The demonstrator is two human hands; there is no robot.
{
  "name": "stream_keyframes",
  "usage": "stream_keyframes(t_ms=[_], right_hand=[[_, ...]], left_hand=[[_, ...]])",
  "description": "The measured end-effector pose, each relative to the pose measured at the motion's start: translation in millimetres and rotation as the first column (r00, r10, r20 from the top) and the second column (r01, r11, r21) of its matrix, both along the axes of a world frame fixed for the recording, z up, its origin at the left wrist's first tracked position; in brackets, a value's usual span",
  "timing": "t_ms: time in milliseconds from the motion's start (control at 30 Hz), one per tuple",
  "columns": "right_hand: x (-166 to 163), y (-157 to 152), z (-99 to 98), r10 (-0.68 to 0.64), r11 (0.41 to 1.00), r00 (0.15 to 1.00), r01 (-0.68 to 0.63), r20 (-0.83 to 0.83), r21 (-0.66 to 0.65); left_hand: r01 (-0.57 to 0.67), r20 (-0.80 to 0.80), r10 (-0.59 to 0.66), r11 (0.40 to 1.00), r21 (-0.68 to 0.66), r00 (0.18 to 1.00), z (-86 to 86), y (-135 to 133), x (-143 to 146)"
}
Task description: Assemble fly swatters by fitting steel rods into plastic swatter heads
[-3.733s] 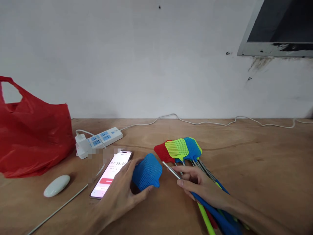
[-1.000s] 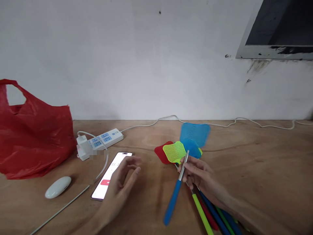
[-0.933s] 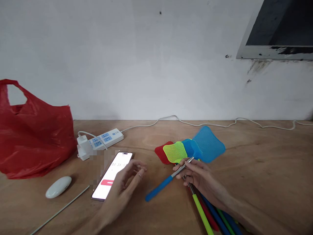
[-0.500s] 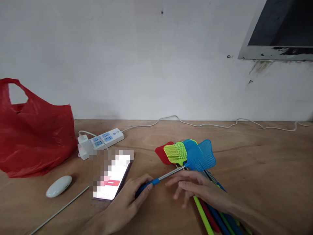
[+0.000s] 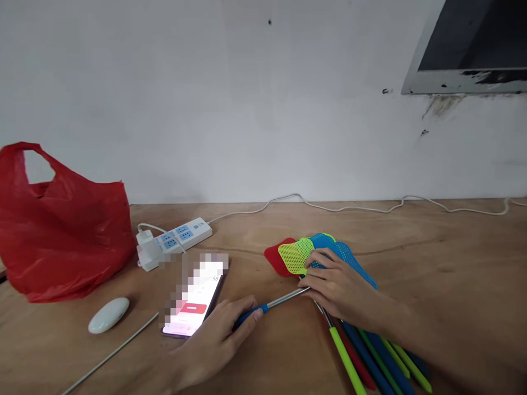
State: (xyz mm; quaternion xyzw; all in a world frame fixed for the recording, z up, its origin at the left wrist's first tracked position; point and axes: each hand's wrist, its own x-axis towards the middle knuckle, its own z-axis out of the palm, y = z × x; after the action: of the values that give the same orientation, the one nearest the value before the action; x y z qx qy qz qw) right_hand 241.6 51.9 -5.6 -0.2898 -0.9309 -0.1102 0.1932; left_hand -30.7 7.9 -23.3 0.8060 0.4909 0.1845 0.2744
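Note:
A blue fly swatter (image 5: 284, 299) lies across the wooden table with its metal rod pointing left. My left hand (image 5: 214, 343) is closed on its blue grip. My right hand (image 5: 340, 285) rests on its blue mesh head (image 5: 349, 258), fingers curled over where head meets rod. Beneath and beside lies a fanned pile of several swatters (image 5: 298, 255) with red, yellow-green and blue heads; their coloured handles (image 5: 370, 362) run toward the lower right.
A lit phone (image 5: 193, 304) lies just left of my left hand. Behind it a white power strip (image 5: 175, 241) with a cable, a white oval mouse (image 5: 109, 315) and a red plastic bag (image 5: 61, 225) at left. A thin metal rod (image 5: 111, 356) lies near the front.
The blue head was joined to the rod, and my right hand swung the swatter over the pile and laid it down. My left hand took the grip; my right hand moved onto the head.

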Motion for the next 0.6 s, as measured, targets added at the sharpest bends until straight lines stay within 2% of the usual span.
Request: stream_keyframes(t_ms=[133,233,400,600], right_hand=[[-3.8,-2.7,-1.9,0.045,0.997,0.997,-0.048,0.066,0.053],[-6.2,-8.6,-2.7,0.074,0.995,0.992,-0.081,0.103,0.065],[-2.9,-13.6,-7.2,0.059,0.997,0.996,-0.062,0.073,0.044],[1.9,-18.0,-15.3,0.068,0.997,0.997,-0.066,0.046,-0.041]], left_hand=[[0.119,-0.110,-0.119,0.993,-0.008,0.987,7.0,-0.6,2.9],[0.169,-0.163,-0.164,0.985,0.020,0.973,7.5,-1.8,8.3],[0.160,-0.200,-0.147,0.986,0.052,0.969,2.7,-5.5,18.4],[0.128,-0.290,-0.086,0.983,0.128,0.953,-0.4,-9.9,24.0]])
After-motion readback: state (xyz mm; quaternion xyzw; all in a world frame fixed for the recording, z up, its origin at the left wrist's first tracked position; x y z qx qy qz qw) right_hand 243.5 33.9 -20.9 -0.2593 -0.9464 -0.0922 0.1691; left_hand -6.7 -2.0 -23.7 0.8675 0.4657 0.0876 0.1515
